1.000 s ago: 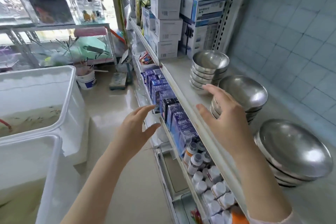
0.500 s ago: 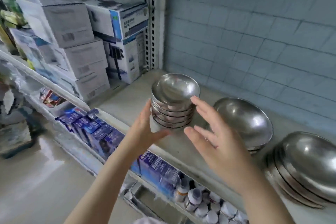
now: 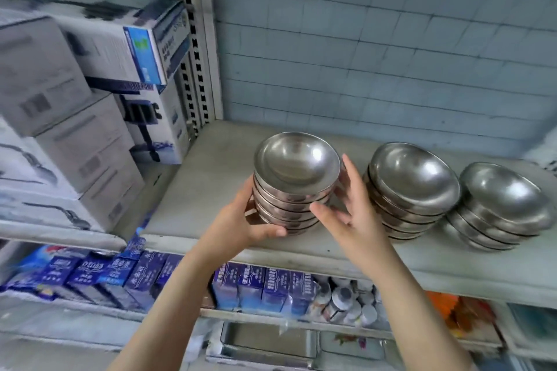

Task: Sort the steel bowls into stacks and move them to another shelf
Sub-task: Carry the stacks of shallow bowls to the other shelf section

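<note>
Both hands had closed in on the leftmost stack of small steel bowls (image 3: 294, 187) since 0.5 s earlier, when the right hand was apart from it w/ fingers spread. Left hand (image 3: 238, 223) grasped the stack's left side, thumb curled under its lower front edge. Right hand (image 3: 352, 220) was laid on the stack's right side, thumb across the front, fingertips up along the rim; whether it gripped firmly or only touched could not be told. Stack stood upright, top bowl tilted slightly toward the camera, near the front edge of the grey shelf (image 3: 211, 184); whether its base rested on the shelf or was lifted could not be told.

Just right of the right hand: a stack of medium bowls (image 3: 413, 190), then a stack of larger bowls (image 3: 503, 205), touching or nearly so; both on the same shelf. Blue-grey tiled wall (image 3: 376, 54) behind. Left of a perforated upright (image 3: 196, 48): white & blue cartons (image 3: 90, 93), piled. Lower shelf, below the forearms: dark-blue packets (image 3: 120, 274) in a row, then small white-capped bottles (image 3: 346, 301); edges of view blurred.
</note>
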Demonstrator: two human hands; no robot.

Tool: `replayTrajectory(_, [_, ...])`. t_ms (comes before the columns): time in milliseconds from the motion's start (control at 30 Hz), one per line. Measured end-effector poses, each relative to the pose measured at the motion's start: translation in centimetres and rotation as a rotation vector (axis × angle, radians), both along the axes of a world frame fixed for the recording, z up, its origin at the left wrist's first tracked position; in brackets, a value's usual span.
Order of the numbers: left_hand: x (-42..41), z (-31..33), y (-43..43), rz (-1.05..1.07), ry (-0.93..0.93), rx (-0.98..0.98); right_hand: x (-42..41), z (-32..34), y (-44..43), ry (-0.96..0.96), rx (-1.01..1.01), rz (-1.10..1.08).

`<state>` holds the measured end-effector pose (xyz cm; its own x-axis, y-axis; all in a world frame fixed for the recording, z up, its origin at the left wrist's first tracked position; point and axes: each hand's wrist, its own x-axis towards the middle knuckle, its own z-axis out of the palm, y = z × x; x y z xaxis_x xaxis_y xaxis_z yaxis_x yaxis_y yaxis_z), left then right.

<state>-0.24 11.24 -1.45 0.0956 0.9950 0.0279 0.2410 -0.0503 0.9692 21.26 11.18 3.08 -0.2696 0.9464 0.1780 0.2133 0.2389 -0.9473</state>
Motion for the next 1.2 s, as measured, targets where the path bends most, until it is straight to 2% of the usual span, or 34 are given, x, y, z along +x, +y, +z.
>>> replayTrajectory(233, [-0.7, -0.4, 0.4, -0.078, -0.034, -0.013, -0.9, -0.4, 0.2, 0.105, -0.006, -0.067])
replayTrajectory(567, [-0.4, 0.2, 0.0, -0.06, -0.076, -0.005, -1.2, 0.4, -0.6, 0.15, -0.03, -0.107])
replayTrajectory(733, [0.5, 2.6, -2.0, -0.044, -0.03, 0.089, 0.0, 2.7, -2.5, 0.145, 0.011, -0.117])
replayTrajectory(967, [4.8, 6.3, -4.9, -0.043, 0.004, 0.163, 4.4, 6.2, -6.0, 0.118, 0.106, -0.165])
replayTrajectory(1200, [14.3, 7.8, -8.8, -0.034, 0.02, 0.192, 13.9, 8.1, -10.5, 0.144, 0.112, -0.194])
